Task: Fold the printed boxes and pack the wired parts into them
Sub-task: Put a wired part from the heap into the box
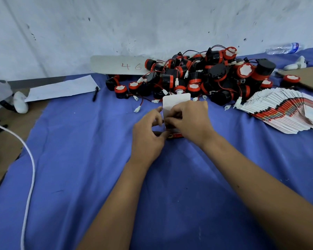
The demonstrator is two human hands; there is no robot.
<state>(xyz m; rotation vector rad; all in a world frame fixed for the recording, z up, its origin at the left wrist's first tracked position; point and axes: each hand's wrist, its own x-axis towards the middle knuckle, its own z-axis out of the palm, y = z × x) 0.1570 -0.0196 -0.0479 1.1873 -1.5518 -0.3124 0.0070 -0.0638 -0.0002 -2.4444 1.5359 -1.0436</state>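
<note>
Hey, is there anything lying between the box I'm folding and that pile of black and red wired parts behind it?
Nothing visible blocks the way. The box, held by the left hand and right hand, sits just in front of the pile. Only loose white connectors and thin wires trail on the blue cloth between them.

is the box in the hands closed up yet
Not yet: the box's white flap stands up open while the left hand and right hand grip it.

Both forearms are bare to the left hand [148,136] and right hand [192,121]; no sleeves, gloves or jewellery.
</note>
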